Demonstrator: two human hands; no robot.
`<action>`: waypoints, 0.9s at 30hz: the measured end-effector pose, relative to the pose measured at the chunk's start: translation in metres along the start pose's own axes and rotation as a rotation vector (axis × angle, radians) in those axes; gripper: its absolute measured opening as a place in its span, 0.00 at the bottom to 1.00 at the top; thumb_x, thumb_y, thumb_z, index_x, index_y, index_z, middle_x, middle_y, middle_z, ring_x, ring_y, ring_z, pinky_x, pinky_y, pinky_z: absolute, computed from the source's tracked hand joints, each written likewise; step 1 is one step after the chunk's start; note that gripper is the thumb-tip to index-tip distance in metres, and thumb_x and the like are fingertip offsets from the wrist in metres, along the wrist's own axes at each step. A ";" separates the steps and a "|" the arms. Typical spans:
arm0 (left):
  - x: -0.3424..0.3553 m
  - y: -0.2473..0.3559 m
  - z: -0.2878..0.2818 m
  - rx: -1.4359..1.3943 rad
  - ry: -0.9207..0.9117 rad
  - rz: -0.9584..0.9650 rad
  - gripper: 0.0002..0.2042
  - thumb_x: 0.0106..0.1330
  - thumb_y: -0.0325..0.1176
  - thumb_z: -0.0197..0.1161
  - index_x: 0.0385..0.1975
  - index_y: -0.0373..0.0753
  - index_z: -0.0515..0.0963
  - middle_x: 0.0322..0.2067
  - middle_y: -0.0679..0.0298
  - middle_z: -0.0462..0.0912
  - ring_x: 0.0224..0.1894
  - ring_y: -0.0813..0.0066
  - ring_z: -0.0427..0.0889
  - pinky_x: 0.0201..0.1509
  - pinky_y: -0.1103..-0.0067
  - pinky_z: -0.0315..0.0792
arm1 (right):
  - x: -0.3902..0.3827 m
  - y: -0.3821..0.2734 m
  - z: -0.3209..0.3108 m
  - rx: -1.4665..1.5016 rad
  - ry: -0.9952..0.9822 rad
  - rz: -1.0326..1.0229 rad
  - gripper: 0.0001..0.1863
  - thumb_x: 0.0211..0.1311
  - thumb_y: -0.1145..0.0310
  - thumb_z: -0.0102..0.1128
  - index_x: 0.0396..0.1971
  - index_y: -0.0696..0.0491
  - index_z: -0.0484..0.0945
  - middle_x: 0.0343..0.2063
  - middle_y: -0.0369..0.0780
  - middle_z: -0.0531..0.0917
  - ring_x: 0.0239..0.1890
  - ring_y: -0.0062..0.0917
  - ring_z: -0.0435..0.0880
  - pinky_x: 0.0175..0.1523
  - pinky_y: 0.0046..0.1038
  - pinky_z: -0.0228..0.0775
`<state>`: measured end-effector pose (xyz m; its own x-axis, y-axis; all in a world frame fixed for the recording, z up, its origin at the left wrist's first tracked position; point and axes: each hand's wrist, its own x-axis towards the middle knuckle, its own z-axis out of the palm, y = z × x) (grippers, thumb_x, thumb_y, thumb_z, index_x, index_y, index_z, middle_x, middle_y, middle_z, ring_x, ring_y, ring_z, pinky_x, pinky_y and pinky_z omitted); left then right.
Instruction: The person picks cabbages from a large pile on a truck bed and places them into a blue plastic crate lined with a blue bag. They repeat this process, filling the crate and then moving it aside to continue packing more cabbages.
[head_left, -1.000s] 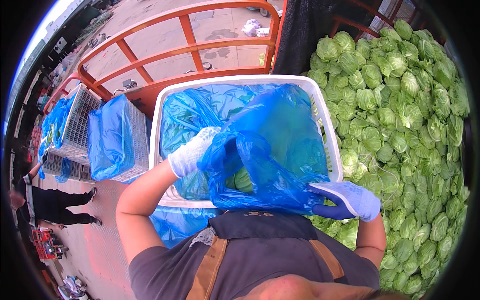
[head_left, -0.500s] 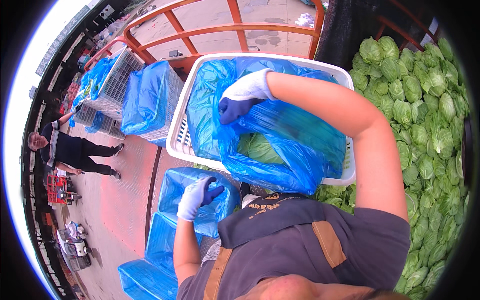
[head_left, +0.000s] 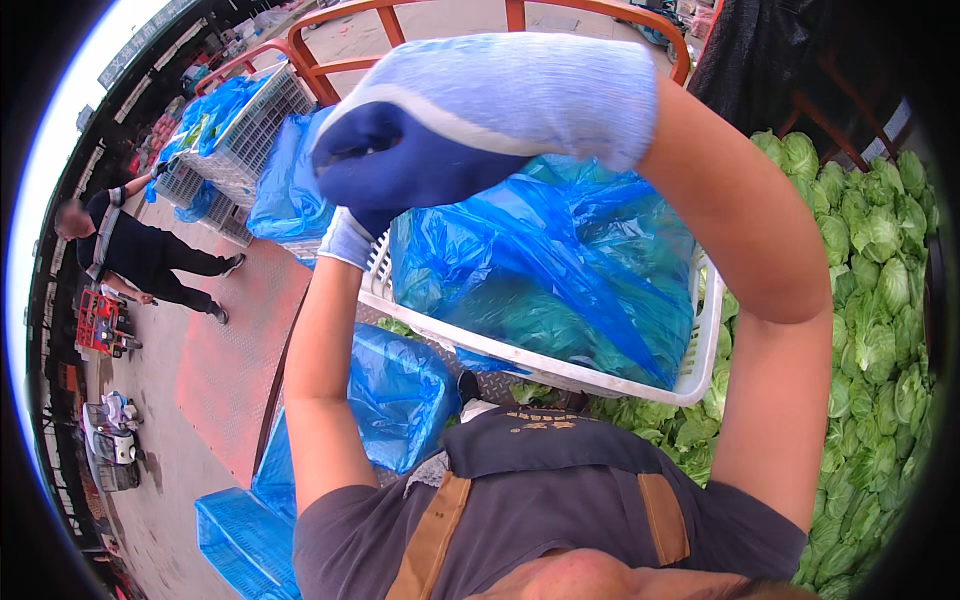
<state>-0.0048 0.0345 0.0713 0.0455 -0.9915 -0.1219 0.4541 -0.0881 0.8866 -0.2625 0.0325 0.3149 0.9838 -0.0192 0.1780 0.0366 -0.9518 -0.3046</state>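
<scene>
My right hand (head_left: 470, 110), in a light and dark blue glove, is raised close to the camera over a white plastic basket (head_left: 705, 345), its fingers curled; whatever they may grip is hidden. Just below and behind it, my left hand (head_left: 355, 232), also gloved, is at the basket's left end, most of its fingers out of sight. Crumpled translucent blue plastic (head_left: 530, 270) covers the contents of the basket, with green showing through.
Cabbages (head_left: 875, 310) are heaped on the right. Bag-covered crates (head_left: 240, 125) stand at upper left, blue-lined bins (head_left: 390, 400) lower down. An orange railing (head_left: 515, 15) runs behind. A person (head_left: 130, 250) stands on the left, near small vehicles (head_left: 105, 425).
My right hand has risen from the bag toward the camera. My left hand has moved up from the lower bins to the basket. The bag's opening over the cabbage is now covered.
</scene>
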 end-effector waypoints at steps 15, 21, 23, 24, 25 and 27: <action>-0.113 -0.108 -0.002 0.192 0.894 0.485 0.33 0.77 0.41 0.58 0.75 0.33 0.53 0.64 0.51 0.69 0.64 0.65 0.71 0.68 0.73 0.65 | -0.392 0.077 0.245 0.944 1.089 1.340 0.36 0.75 0.51 0.53 0.76 0.50 0.57 0.71 0.44 0.65 0.71 0.36 0.66 0.72 0.40 0.57; -0.097 -0.121 -0.010 0.198 1.000 0.581 0.24 0.76 0.30 0.52 0.70 0.35 0.63 0.59 0.57 0.74 0.56 0.69 0.76 0.62 0.76 0.70 | -0.370 0.072 0.245 1.520 1.090 1.268 0.31 0.74 0.51 0.52 0.70 0.55 0.68 0.61 0.46 0.78 0.60 0.37 0.79 0.64 0.39 0.73; -0.094 -0.124 -0.007 0.164 0.988 0.565 0.23 0.76 0.29 0.50 0.70 0.36 0.63 0.59 0.58 0.74 0.56 0.71 0.76 0.62 0.77 0.70 | -0.353 0.062 0.241 1.522 1.096 1.253 0.31 0.75 0.51 0.49 0.69 0.55 0.68 0.62 0.47 0.78 0.60 0.39 0.80 0.65 0.41 0.74; -0.094 -0.117 -0.002 0.163 0.980 0.549 0.23 0.76 0.29 0.50 0.70 0.36 0.63 0.59 0.59 0.74 0.56 0.71 0.76 0.62 0.77 0.69 | -0.351 0.063 0.243 1.496 1.116 1.283 0.31 0.75 0.51 0.49 0.69 0.55 0.68 0.62 0.47 0.78 0.60 0.39 0.79 0.65 0.41 0.74; -0.093 -0.116 -0.003 0.220 1.003 0.535 0.23 0.76 0.28 0.50 0.70 0.36 0.64 0.60 0.58 0.73 0.58 0.70 0.75 0.64 0.76 0.68 | -0.354 0.061 0.248 1.469 1.138 1.314 0.31 0.76 0.51 0.48 0.69 0.55 0.68 0.62 0.47 0.78 0.60 0.39 0.79 0.64 0.41 0.74; -0.089 -0.117 -0.010 0.279 1.012 0.545 0.23 0.75 0.26 0.49 0.70 0.35 0.64 0.62 0.56 0.72 0.61 0.68 0.73 0.67 0.75 0.66 | -0.361 0.059 0.252 1.428 1.161 1.379 0.30 0.77 0.52 0.46 0.69 0.55 0.68 0.62 0.46 0.78 0.60 0.39 0.79 0.64 0.41 0.74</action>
<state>-0.0527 0.1345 -0.0256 0.9142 -0.3885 0.1158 -0.0476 0.1808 0.9824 -0.5710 0.0610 -0.0034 0.0548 -0.8477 -0.5277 0.2346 0.5246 -0.8184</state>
